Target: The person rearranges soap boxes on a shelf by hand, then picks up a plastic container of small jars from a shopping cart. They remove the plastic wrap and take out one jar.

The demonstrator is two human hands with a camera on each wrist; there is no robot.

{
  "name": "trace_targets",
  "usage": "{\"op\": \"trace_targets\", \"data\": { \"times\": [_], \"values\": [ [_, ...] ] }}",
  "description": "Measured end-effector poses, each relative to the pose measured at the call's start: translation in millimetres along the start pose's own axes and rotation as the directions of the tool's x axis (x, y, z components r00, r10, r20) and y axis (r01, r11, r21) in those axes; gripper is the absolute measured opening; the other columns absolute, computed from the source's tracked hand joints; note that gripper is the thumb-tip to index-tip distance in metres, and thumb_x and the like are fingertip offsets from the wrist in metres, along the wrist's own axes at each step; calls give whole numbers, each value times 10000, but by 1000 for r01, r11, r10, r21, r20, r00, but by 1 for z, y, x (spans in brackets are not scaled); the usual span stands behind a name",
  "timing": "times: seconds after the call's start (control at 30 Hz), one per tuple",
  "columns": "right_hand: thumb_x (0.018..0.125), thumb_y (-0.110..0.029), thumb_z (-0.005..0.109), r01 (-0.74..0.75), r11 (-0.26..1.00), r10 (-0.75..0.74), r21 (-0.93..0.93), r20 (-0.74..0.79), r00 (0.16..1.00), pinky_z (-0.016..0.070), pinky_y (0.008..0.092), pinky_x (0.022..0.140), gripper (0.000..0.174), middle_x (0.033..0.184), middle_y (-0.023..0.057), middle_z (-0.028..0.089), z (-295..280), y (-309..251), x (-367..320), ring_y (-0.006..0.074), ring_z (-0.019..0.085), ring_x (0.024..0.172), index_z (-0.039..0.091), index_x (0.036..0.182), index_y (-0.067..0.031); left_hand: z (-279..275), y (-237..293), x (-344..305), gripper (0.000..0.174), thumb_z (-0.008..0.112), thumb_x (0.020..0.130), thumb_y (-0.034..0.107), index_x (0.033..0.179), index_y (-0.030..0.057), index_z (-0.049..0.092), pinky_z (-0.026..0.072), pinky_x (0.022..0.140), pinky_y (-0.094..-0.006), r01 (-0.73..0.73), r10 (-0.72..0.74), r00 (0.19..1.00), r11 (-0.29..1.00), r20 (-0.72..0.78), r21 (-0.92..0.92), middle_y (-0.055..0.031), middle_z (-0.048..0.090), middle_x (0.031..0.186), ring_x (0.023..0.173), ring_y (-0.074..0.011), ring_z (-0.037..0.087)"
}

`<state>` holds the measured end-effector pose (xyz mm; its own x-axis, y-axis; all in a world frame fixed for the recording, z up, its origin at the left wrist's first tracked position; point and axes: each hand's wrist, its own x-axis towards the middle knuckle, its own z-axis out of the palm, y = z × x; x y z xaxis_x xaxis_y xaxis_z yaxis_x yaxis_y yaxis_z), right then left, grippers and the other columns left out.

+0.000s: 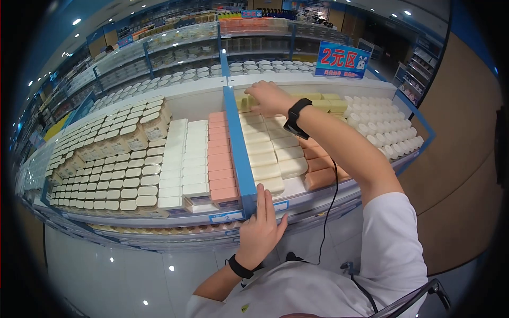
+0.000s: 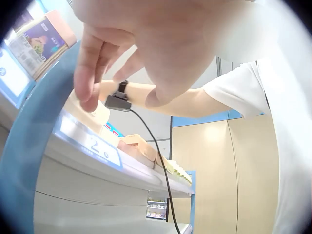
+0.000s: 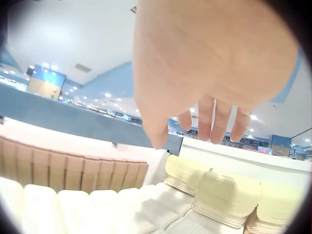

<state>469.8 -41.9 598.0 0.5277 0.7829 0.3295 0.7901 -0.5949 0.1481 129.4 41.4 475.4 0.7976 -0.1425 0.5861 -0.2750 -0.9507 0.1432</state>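
Note:
My right hand (image 1: 269, 98) reaches to the back of the shelf bay, over the pale yellow-green boxes (image 1: 320, 102). In the right wrist view its fingers (image 3: 212, 119) hang down above a yellow box (image 3: 219, 192) with nothing between them. My left hand (image 1: 261, 220) rests with straight fingers on the shelf's front edge, just right of the blue divider (image 1: 238, 148). In the left wrist view one fingertip (image 2: 90, 101) touches a cream box at the edge. Rows of cream boxes (image 1: 270, 156) lie between the two hands.
Pink boxes (image 1: 220, 159) and white boxes (image 1: 183, 159) fill the bay left of the divider. Orange boxes (image 1: 321, 169) and white round jars (image 1: 382, 132) lie to the right. A blue price sign (image 1: 342, 60) stands at the back. A price label (image 2: 90, 144) runs along the front rail.

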Motion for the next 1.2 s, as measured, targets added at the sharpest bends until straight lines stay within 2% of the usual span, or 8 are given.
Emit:
{"op": "trace_targets", "data": {
  "times": [0.17, 0.37, 0.5, 0.7, 0.8, 0.97, 1.03, 1.2],
  "values": [
    [878, -278, 748, -38, 995, 33, 96, 57, 998, 495, 508, 1002, 435, 1185, 178, 693, 22, -2, 21, 370, 635, 1162, 666, 1246, -61, 7, -1, -4, 762, 738, 913, 477, 1407, -78, 572, 532, 496, -267, 11, -12, 999, 1000, 50, 24, -294, 484, 1549, 541, -171, 662],
    [858, -207, 733, -39, 999, 39, -7, 114, 993, 506, 491, 1013, 501, 1200, 189, 680, 32, 0, 18, 402, 627, 1166, 634, 1328, -64, 11, -4, -8, 715, 735, 927, 463, 1398, -54, 586, 556, 528, -278, -47, 47, 999, 999, 13, -22, -281, 488, 1548, 603, -191, 694],
    [870, -222, 738, -33, 996, 27, 78, 74, 997, 493, 515, 995, 365, 1124, 173, 694, 29, 5, 17, 373, 635, 1165, 670, 1196, -73, 16, 3, -5, 687, 747, 928, 437, 1379, -58, 591, 564, 533, -286, -141, 137, 990, 982, -42, -126, -272, 492, 1542, 648, -210, 715],
    [840, -173, 730, -53, 998, 52, 22, 37, 998, 480, 512, 1003, 308, 1168, 176, 656, 42, 10, 21, 376, 612, 1187, 673, 1117, -50, 18, 22, 11, 737, 748, 928, 429, 1412, -87, 541, 560, 514, -304, -132, 168, 981, 943, 93, -306, -261, 461, 1567, 677, -240, 730],
    [837, -176, 745, -58, 997, 60, 54, -36, 998, 501, 507, 958, 357, 1161, 176, 656, 49, 15, 20, 401, 614, 1153, 676, 1163, -48, 24, 29, 18, 775, 746, 927, 430, 1435, -103, 504, 561, 515, -326, -105, 172, 975, 915, 141, -390, -264, 456, 1568, 683, -277, 732],
    [825, -189, 757, -178, 971, 173, 157, 47, 984, 505, 491, 942, 379, 1143, 213, 695, 39, 13, 21, 406, 655, 1080, 673, 1167, -51, 35, 38, 24, 856, 738, 927, 442, 1497, -112, 420, 564, 519, -368, -82, 173, 970, 892, 169, -444, -271, 448, 1568, 693, -332, 728],
    [826, -179, 757, -57, 973, 82, 223, -106, 991, 513, 478, 945, 385, 1161, 229, 695, 37, 17, 19, 418, 661, 1070, 671, 1174, -38, 39, 40, 26, 909, 733, 928, 457, 1539, -107, 366, 566, 523, -380, -81, 177, 968, 890, 178, -448, -279, 441, 1574, 700, -339, 730],
    [856, -208, 777, 20, 956, 69, 292, -291, 954, 522, 453, 950, 399, 1174, 190, 702, 1, 20, 8, 380, 673, 1078, 672, 1187, -11, 43, 45, 28, 977, 723, 934, 490, 1564, -126, 299, 568, 526, -393, -44, 178, 952, 883, 247, -467, -305, 445, 1564, 689, -360, 730]
  ]
}}
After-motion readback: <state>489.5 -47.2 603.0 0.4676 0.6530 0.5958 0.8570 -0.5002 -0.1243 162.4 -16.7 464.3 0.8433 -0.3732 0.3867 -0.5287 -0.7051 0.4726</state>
